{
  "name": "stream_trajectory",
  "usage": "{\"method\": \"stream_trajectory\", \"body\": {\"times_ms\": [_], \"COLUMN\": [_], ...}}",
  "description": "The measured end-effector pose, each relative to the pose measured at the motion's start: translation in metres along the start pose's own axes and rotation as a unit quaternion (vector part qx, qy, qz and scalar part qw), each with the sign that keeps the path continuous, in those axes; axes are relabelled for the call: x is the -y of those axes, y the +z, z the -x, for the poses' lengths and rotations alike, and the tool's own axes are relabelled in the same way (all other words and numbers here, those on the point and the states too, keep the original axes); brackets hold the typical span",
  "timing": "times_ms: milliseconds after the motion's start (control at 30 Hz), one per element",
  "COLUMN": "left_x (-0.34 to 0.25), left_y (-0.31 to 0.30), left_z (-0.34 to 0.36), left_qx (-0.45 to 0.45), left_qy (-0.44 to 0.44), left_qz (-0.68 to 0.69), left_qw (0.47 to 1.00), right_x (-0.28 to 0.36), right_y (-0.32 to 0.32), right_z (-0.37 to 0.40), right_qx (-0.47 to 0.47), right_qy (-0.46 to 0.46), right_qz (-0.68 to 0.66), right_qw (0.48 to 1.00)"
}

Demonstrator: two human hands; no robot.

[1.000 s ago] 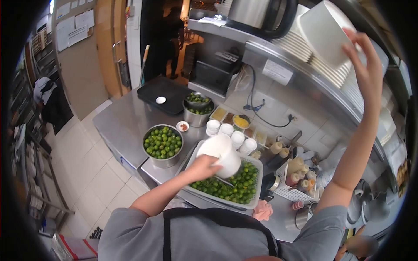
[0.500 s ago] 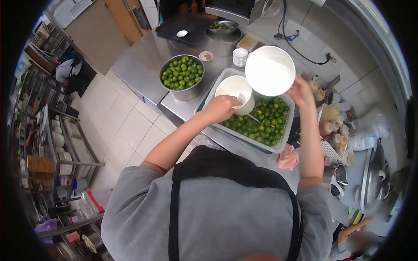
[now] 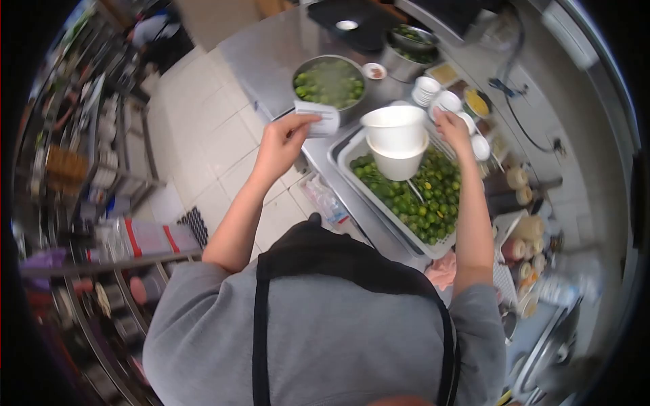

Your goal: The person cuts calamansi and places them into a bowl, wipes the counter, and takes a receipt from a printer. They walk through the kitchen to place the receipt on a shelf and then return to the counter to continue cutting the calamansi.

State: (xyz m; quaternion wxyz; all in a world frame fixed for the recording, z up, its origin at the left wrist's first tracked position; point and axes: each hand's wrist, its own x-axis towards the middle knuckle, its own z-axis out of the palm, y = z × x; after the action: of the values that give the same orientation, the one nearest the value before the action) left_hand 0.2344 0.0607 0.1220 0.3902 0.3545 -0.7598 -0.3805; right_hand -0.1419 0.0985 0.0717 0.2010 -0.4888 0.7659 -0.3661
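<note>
My left hand (image 3: 281, 143) pinches a white paper slip (image 3: 318, 119) with faint print, raised in front of the metal pot (image 3: 335, 106) of limes. A white tub (image 3: 395, 128) sits nested inside another white tub (image 3: 398, 165), over a basket (image 3: 347, 161) of limes (image 3: 433, 203). Just right of the upper tub's rim is my right hand (image 3: 452, 130), its fingers curled and blurred. Whether they touch the rim or hold something small cannot be made out. A metal handle (image 3: 416, 191) sticks out below the tubs onto the limes.
Stacked small white bowls (image 3: 425, 90) and condiment containers (image 3: 477, 103) line the wall. A black tray (image 3: 345, 37) and a metal pot (image 3: 406, 64) are at the back. A pink cloth (image 3: 441, 269) lies by the basket. Shelves fill the left; a person (image 3: 159, 34) is beyond.
The tub raised in my right hand is now nested in the other tub. My left hand has left the lower tub and moved left with the slip. The view has turned.
</note>
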Motion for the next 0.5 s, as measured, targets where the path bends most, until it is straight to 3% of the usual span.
{"method": "stream_trajectory", "body": {"times_ms": [33, 100, 167, 333, 400, 433, 500], "left_x": [0.003, -0.010, -0.008, 0.007, 0.022, 0.031, 0.051], "left_y": [-0.009, -0.026, -0.041, -0.092, -0.117, -0.132, -0.164], "left_z": [0.003, 0.007, 0.009, 0.018, 0.022, 0.024, 0.029], "left_qx": [0.007, -0.016, -0.024, -0.064, -0.080, -0.089, -0.089], "left_qy": [-0.083, -0.116, -0.153, -0.173, -0.163, -0.162, -0.143], "left_qz": [0.086, 0.133, 0.333, 0.367, 0.369, 0.366, 0.336], "left_qw": [0.993, 0.984, 0.930, 0.912, 0.912, 0.912, 0.927], "right_x": [0.009, 0.011, -0.015, -0.038, 0.013, 0.009, 0.096], "right_y": [0.004, 0.013, 0.026, 0.004, -0.020, -0.032, -0.028], "right_z": [0.003, -0.002, -0.010, -0.008, 0.014, 0.014, 0.051], "right_qx": [0.028, 0.125, 0.154, 0.106, 0.073, 0.051, 0.033], "right_qy": [0.028, -0.001, -0.034, -0.095, -0.054, -0.040, -0.045], "right_qz": [-0.009, 0.090, 0.173, 0.152, 0.126, 0.056, -0.098], "right_qw": [0.999, 0.988, 0.972, 0.978, 0.988, 0.996, 0.994]}}
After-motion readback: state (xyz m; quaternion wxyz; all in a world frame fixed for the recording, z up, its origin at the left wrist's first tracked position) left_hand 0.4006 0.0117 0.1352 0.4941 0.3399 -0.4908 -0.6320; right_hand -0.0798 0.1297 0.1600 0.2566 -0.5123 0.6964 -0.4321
